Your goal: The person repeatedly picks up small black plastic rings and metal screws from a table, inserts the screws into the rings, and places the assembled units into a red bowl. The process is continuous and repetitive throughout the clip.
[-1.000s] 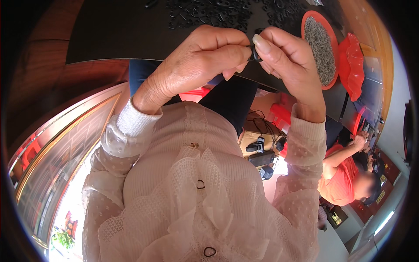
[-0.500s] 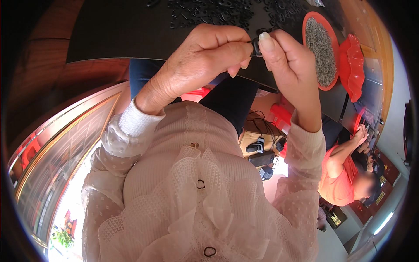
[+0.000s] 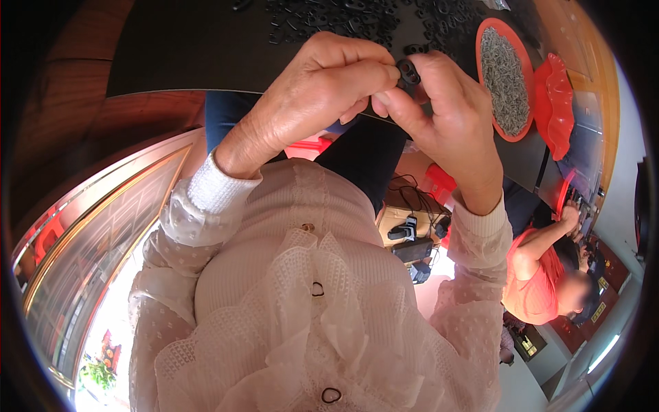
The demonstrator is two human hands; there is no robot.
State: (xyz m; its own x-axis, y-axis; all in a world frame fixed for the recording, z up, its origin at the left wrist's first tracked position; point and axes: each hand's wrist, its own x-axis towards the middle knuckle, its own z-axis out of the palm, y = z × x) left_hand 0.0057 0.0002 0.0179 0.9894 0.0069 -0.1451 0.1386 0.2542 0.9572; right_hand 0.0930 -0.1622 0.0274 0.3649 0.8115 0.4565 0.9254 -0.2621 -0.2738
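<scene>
In front of me above the table edge, a small black plastic part [image 3: 408,71] with rounded ends shows between my hands. My left hand [image 3: 329,79] is closed, its thumb and forefinger pinching the part's left side. My right hand [image 3: 456,103] curls round the other side, its forefinger against the part. The right thumb reaches left below the part, its tip beside the left fingers. The right hand's other fingers are mostly hidden. Past my hands, many similar loose black parts [image 3: 336,20] lie on the black tabletop [image 3: 185,55].
An orange-red bowl [image 3: 527,113] full of thin grey metal pieces [image 3: 506,82] stands at right, beside a wavy-edged red dish [image 3: 555,106]. A box [image 3: 391,213] with cables and black devices sits below. A person in a coral top [image 3: 532,278] works farther right.
My right thumb has come off the black part and moved down and left toward the left fingers. The part has turned, showing more of its face. The left hand has barely moved.
</scene>
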